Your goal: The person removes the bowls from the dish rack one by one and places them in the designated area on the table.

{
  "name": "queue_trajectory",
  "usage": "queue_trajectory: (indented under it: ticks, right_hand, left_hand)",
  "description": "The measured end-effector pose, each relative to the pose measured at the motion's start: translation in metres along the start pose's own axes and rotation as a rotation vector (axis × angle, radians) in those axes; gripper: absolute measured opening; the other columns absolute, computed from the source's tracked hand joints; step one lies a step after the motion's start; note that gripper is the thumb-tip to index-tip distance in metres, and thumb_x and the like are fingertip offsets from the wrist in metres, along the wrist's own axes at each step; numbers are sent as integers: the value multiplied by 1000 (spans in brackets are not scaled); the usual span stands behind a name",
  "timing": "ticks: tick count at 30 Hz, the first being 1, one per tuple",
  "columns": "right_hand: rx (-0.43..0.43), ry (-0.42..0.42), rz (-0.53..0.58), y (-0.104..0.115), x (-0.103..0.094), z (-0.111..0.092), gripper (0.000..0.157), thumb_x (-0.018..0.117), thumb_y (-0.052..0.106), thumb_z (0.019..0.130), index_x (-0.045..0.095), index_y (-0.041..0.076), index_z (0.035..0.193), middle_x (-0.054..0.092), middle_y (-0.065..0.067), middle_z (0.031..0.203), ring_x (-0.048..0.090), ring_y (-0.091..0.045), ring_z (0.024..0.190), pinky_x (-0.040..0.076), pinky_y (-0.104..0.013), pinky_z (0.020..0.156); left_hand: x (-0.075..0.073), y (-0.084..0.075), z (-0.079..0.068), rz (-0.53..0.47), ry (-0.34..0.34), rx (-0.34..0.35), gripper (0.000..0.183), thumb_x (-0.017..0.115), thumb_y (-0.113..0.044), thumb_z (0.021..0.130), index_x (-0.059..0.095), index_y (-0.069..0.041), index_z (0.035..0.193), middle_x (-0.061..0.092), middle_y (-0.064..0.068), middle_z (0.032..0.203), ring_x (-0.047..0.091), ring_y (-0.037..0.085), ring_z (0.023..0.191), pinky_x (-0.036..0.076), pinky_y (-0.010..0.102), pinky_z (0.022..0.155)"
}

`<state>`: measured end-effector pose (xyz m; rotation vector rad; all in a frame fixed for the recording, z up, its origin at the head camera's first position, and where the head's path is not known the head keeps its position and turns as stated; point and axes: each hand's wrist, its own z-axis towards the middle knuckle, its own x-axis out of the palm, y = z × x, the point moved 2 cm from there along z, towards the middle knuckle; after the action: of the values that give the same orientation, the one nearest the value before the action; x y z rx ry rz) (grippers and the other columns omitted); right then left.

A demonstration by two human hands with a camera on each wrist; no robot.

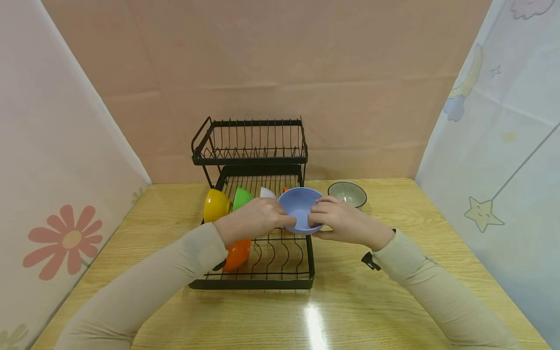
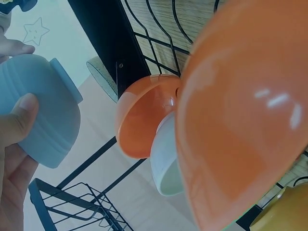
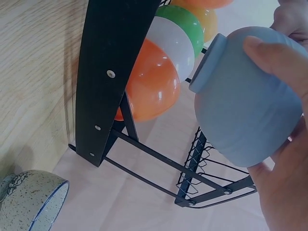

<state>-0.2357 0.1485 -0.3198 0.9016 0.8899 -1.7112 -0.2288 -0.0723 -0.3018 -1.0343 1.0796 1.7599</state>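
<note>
Nearest: left sleeve (image 1: 157, 282) and right sleeve (image 1: 442, 291), both pale beige, reaching inward over the table (image 1: 372, 301). Table surface: light wood grain, running lengthwise; one bright streak of glare (image 1: 316, 325) at the near side, centre. A black buckle (image 1: 370, 261) hangs at the right cuff.

Next: black two-tier dish rack (image 1: 253, 284), standing left of centre on the wood. An orange bowl (image 1: 237, 255) sits tilted at the left front of its lower tier, partly hidden by the left arm.

Blue bowl (image 1: 299, 206): held in the air above the right side of the lower tier, mouth tipped toward the wearer. Left hand (image 1: 258, 216) grips its left side, right hand (image 1: 343, 221) its right; right fingers reach inside over the rim.

Behind, in the lower tier: yellow bowl (image 1: 216, 204), green bowl (image 1: 242, 198), white bowl (image 1: 267, 193) and a second orange bowl (image 3: 156, 84), all tilted. Speckled bowl (image 1: 345, 192): upright on the table, right of the rack.

Farther: upper tier (image 1: 253, 160), of wire. Back cloth (image 1: 280, 58): plain peach, faintly creased. Left panel (image 1: 43, 121): pale, red flower (image 1: 72, 239). Right panel (image 1: 525, 146): pale, smiling star (image 1: 483, 214) on a line, crescent moon (image 1: 472, 73).
</note>
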Motion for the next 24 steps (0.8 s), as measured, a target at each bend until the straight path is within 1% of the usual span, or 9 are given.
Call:
queue_trajectory:
  ticks: [6,11,13,16,18,19,21,22,24]
  right_hand:
    - [-26,-19,2,2,0,-2,29,85,19,71,61,17,88,62,5,85,59,-12,82,50,-43,93]
    - [-33,-28,-10,2,1,-3,29,85,20,71,61,18,88,60,5,84,58,-14,82,50,-40,89]
    - [-34,-28,-16,2,2,-4,28,84,20,72,61,19,88,59,5,83,58,-15,82,50,-39,88]
    - [-32,-26,-22,2,2,-5,28,84,20,72,61,19,87,58,5,83,57,-16,82,49,-38,86]
    - [-30,-21,-28,2,3,-7,28,84,19,71,61,19,87,58,5,83,57,-15,83,49,-38,87]
    - [-27,-16,-33,2,3,-7,29,85,19,71,60,20,87,58,5,84,58,-16,83,49,-38,88]
    - [-22,-10,-40,2,4,-8,30,85,19,71,61,20,88,60,5,85,59,-17,85,50,-39,88]
    - [-19,-6,-44,2,4,-8,31,85,20,70,61,20,89,60,5,86,60,-17,85,50,-40,88]
    - [-10,-1,-48,2,4,-9,31,85,21,70,61,20,89,61,4,87,61,-19,88,50,-41,88]
  left_hand:
    - [1,0,0,-7,4,-3,17,72,-8,86,62,-21,92,72,-9,77,66,5,71,55,26,83]
    - [-1,0,1,-26,10,-16,15,73,-9,86,63,-19,91,71,-8,78,64,5,70,54,24,84]
    - [-1,0,2,-37,4,-15,14,74,-10,85,66,-19,93,73,-8,83,66,5,75,54,24,85]
    - [-6,1,3,-84,-6,-17,17,76,-13,84,69,-18,98,73,-6,98,68,9,92,53,25,90]
    - [-12,3,3,-122,-19,-30,21,75,-12,84,69,-17,104,71,-4,108,66,13,103,51,28,94]
    - [-15,5,3,-143,-30,-45,23,74,-11,85,69,-16,106,70,-2,112,64,16,108,50,29,97]
    - [-23,9,3,-182,-47,-112,27,71,-9,86,66,-15,112,67,0,119,62,18,113,49,32,99]
    - [-27,12,2,-194,-56,-166,28,69,-7,86,65,-14,114,66,1,120,62,18,112,50,32,97]
    - [-33,18,2,-229,-53,-313,31,65,-7,89,63,-14,119,65,2,122,62,18,111,52,33,93]
